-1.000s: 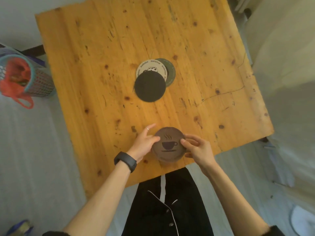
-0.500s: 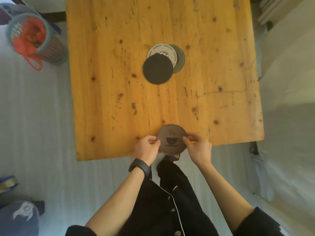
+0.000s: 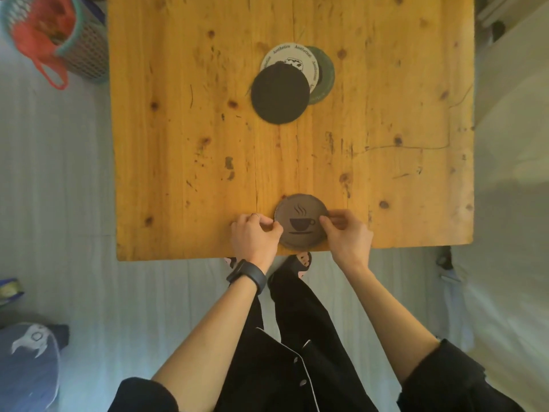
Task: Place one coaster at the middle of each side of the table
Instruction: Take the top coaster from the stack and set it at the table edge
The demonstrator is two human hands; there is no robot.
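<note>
A brown round coaster with a coffee-cup print (image 3: pixel 300 221) lies flat on the wooden table (image 3: pixel 178 129), right at the middle of the near edge. My left hand (image 3: pixel 255 236) pinches its left rim and my right hand (image 3: pixel 347 233) pinches its right rim. Near the table's centre lie three overlapping coasters: a plain black one (image 3: pixel 279 95) on top, a white one with lettering (image 3: pixel 292 59) behind it, and a green one (image 3: pixel 325 74) partly hidden at the right.
A mesh basket with a red bag (image 3: pixel 50 37) stands on the floor beyond the table's far left corner. A blue-grey cushion (image 3: pixel 26 364) lies on the floor at the lower left. My sandalled feet (image 3: pixel 300 264) stand just under the near edge.
Both hands have drawn the brown coaster back to the near edge of the table. The view has shifted, so the table now sits squarer and higher in frame.
</note>
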